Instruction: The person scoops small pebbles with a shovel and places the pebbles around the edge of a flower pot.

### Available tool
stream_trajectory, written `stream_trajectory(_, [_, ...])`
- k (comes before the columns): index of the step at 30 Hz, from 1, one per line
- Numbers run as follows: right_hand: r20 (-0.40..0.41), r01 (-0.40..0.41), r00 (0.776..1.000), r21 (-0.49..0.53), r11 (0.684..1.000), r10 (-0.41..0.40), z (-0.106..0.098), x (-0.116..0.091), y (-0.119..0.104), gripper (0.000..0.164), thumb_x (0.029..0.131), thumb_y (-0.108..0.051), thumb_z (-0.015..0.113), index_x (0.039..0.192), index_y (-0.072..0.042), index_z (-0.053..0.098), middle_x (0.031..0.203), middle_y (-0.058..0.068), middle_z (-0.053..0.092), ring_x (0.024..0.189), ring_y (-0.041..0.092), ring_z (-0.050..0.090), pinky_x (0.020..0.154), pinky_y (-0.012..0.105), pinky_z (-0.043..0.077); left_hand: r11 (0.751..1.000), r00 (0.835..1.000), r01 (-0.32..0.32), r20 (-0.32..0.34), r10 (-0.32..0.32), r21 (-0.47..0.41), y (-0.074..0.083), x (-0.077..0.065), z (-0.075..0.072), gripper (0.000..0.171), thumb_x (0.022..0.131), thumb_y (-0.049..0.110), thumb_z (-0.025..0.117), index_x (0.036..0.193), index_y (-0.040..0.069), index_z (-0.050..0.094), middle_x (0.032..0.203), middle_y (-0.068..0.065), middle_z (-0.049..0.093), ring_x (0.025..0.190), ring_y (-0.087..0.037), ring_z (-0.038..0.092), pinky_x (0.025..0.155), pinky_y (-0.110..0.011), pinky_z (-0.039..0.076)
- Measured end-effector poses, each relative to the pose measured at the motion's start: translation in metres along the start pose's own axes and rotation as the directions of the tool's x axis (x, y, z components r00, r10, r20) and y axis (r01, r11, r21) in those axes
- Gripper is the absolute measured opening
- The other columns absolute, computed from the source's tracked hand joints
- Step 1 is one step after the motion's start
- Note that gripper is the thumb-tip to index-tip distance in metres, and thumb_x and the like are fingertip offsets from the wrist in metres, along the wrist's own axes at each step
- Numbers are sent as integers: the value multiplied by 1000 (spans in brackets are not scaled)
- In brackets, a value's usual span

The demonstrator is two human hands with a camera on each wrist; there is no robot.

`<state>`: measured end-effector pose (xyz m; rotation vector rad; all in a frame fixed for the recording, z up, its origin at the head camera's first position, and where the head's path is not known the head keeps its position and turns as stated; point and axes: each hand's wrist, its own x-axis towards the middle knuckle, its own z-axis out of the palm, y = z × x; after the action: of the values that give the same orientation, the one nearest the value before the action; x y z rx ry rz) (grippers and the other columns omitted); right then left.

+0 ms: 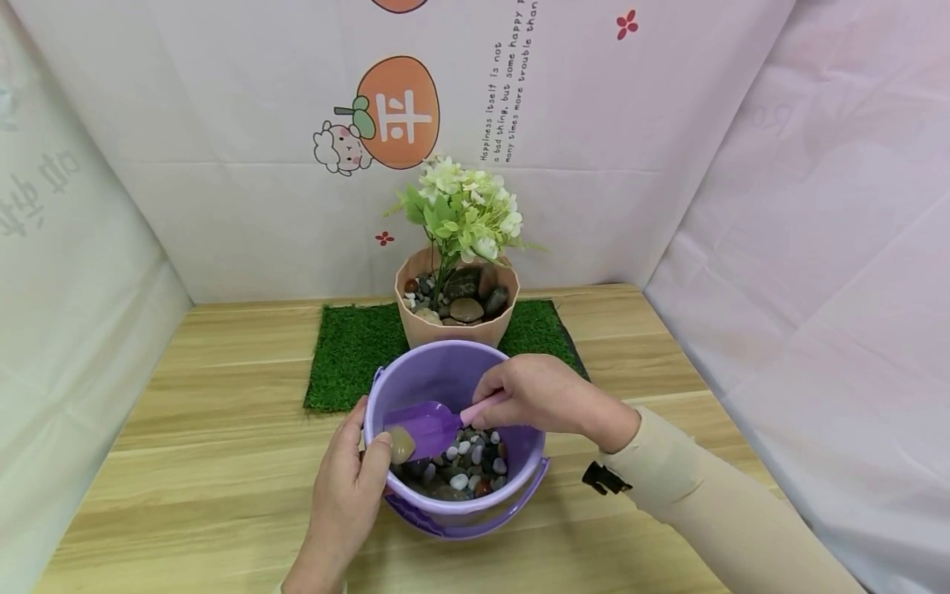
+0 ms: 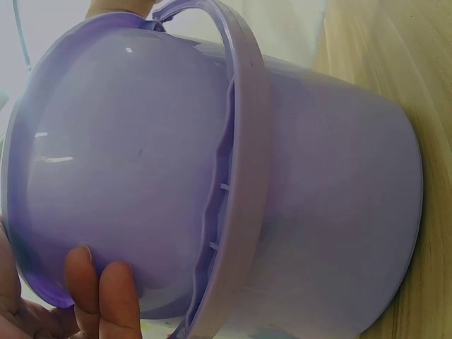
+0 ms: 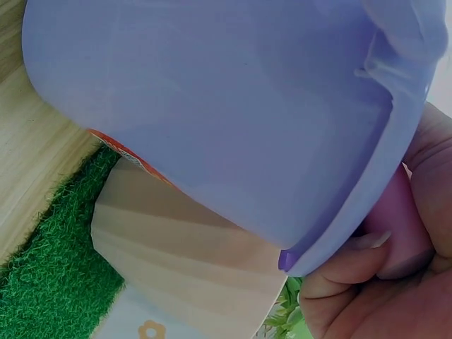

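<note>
A purple bucket (image 1: 445, 363) stands on the table with a bed of mixed pebbles (image 1: 463, 474) in its bottom. My left hand (image 1: 352, 478) grips its left rim: fingers (image 2: 116, 300) lie against the outer wall, and the thumb reaches over the edge. Inside the bucket, my right hand (image 1: 538, 400) holds a toy shovel by its pink handle (image 1: 486, 407). The shovel's purple blade (image 1: 426, 427) points left over the pebbles. At the blade's tip sits a smooth tan stone (image 1: 402, 445), right beside my left thumb. In the right wrist view, fingers wrap the pink handle (image 3: 399, 219).
Behind the bucket, a peach flowerpot (image 1: 456, 332) with stones and white-green flowers (image 1: 467, 210) stands on a green turf mat (image 1: 352, 355). The bucket's handle (image 1: 512, 516) hangs down at the front. White cloth walls (image 1: 223, 206) enclose the wooden table (image 1: 208, 462).
</note>
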<state>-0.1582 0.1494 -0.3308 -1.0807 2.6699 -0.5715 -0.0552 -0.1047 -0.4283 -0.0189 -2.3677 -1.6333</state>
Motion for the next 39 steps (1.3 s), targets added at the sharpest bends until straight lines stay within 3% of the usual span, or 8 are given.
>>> stream_trajectory(22, [-64, -15, 998, 63, 998, 19, 1, -3, 7, 19, 94, -47, 75, 94, -29, 80, 81, -22, 70, 72, -4, 63, 62, 19, 56, 1000, 1000, 7, 0, -7, 16, 0, -1, 0, 52, 108, 21, 51, 157, 3, 45, 166, -16, 37, 153, -36, 35, 128, -56, 29])
stream_trajectory(39, [-87, -47, 995, 90, 995, 55, -2, -8, 9, 13, 94, -48, 75, 93, -35, 79, 83, -24, 71, 73, -1, 66, 62, 22, 58, 1000, 1000, 13, 5, -13, 15, 1, -1, 0, 54, 108, 21, 51, 158, 3, 43, 166, -16, 37, 153, -35, 35, 128, -53, 29])
